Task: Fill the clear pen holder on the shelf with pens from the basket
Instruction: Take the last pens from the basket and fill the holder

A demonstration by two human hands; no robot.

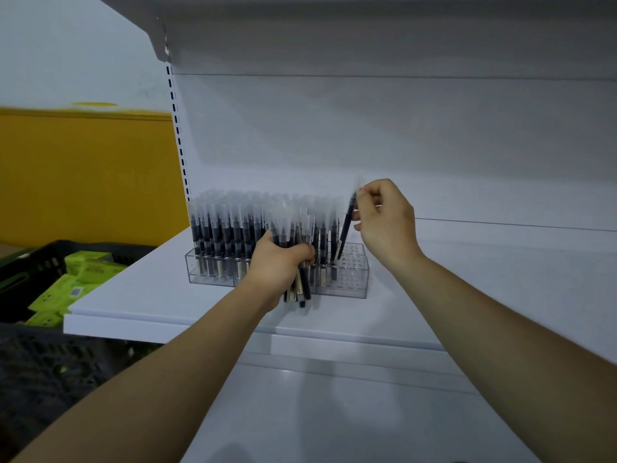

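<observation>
The clear pen holder (pixel 354 279) stands on the white shelf (pixel 140 295), most of its holes filled with upright black pens (pixel 227 228) with frosted caps. Only its right end shows empty holes. My left hand (pixel 277 265) grips a bundle of pens (pixel 297 259) in front of the holder, their lower ends hanging below my fist. My right hand (pixel 384 222) pinches the cap end of a single pen (pixel 347 225), which is tilted, its tip down at a hole near the holder's right end.
A black basket (pixel 43 259) with green packages (pixel 76 279) sits at the left, below shelf level. Another dark crate (pixel 50 369) lies lower left. An upper shelf (pixel 367 35) overhangs. Bare shelf surface extends right of the holder. A lower shelf (pixel 334 412) lies beneath my arms.
</observation>
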